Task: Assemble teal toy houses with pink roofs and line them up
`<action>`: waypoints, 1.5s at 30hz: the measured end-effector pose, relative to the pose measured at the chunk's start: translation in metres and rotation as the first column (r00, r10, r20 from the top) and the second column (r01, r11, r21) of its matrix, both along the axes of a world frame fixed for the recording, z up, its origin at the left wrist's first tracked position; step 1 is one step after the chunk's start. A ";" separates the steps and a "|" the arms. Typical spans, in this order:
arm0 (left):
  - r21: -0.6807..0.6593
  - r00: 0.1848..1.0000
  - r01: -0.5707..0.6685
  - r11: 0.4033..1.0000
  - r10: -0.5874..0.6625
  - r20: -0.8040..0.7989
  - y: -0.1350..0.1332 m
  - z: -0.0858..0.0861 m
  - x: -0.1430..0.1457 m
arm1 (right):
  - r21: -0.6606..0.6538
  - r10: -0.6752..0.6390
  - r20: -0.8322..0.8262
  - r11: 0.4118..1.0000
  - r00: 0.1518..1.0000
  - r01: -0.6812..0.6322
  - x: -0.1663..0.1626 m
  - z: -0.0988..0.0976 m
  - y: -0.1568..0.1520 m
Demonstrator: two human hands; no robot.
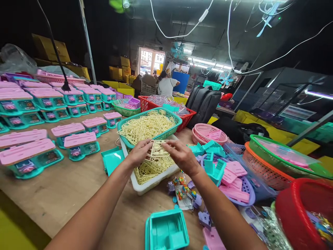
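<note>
1. Teal tub (161, 229), right up close on the worktop (78, 194), open side up; pink panel (213, 238) to the right.
2. Next out, scattered purple pieces (204, 219) and a small clear bag (186, 205) of bright bits (180, 194), crowding the space by the right forearm (221, 205).
3. Now the action: cream frame (157, 147) up over the white tray (142, 188), pinched at the left side by the fingers of the left hand (140, 152). Right hand (182, 156) in at the other side, fingers curled to the frame; gripping or just touching, cannot tell.
4. Progress check: plenty done, judging by the pink-topped boxes (82, 144) lined up and stacked on the left. Plenty left too, apparently: cream frames (149, 126) heaped in the white tray and the teal basket (171, 130) just behind, pink panels (235, 172) loose in the purple basket (251, 199).
5. Edges: white tray's rim just below the hands, teal basket's wall close beyond, worktop's front edge slanting off at lower left. Best room for moving, seemingly, along the wood left of the left forearm (104, 205); right side tight with baskets.
6. Farther back: red basket (183, 121) of clear plastic pieces (161, 100), dark backpack (205, 104) alongside, then a person in white (166, 86), well apart.
</note>
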State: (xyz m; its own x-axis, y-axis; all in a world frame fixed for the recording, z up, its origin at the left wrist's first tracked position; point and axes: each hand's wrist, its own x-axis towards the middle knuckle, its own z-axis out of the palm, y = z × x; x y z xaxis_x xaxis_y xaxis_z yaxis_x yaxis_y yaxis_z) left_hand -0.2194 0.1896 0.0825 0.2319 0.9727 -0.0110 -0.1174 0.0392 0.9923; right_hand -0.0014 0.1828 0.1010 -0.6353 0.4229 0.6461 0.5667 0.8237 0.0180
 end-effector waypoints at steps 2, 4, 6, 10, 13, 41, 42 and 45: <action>-0.035 0.992 0.002 0.999 0.003 0.126 0.000 0.001 0.000 | 0.055 0.028 0.131 0.998 0.991 -0.036 -0.010 -0.006 -0.001; -0.058 0.976 -0.029 0.998 0.040 0.212 0.000 0.002 -0.001 | 0.077 0.016 0.180 0.997 0.983 -0.030 -0.016 -0.010 0.000; -0.055 0.969 -0.042 0.998 0.054 0.241 0.000 0.002 -0.001 | 0.067 0.007 0.186 0.998 0.983 -0.020 -0.020 -0.011 0.000; 0.044 0.979 -0.015 0.999 0.006 0.204 0.000 0.001 -0.002 | -0.036 0.036 0.135 0.999 0.990 -0.031 -0.025 -0.013 -0.006; 0.069 0.981 -0.030 0.997 0.016 0.192 -0.001 0.001 -0.002 | -0.135 0.092 0.003 0.987 0.996 -0.091 -0.027 -0.014 -0.009; 0.159 0.968 0.075 0.984 -0.034 -0.248 -0.007 0.015 0.000 | -0.181 -0.271 -0.203 0.955 0.941 0.236 0.000 -0.009 0.003; 0.269 0.915 -0.040 0.962 0.143 -0.377 -0.003 0.018 -0.003 | -0.248 -0.306 -0.184 0.934 0.934 0.258 0.002 -0.011 0.006; 0.470 0.541 -0.258 0.844 0.530 -0.653 0.022 0.029 -0.015 | -0.433 -0.352 -0.111 0.859 0.929 0.274 -0.002 -0.011 0.007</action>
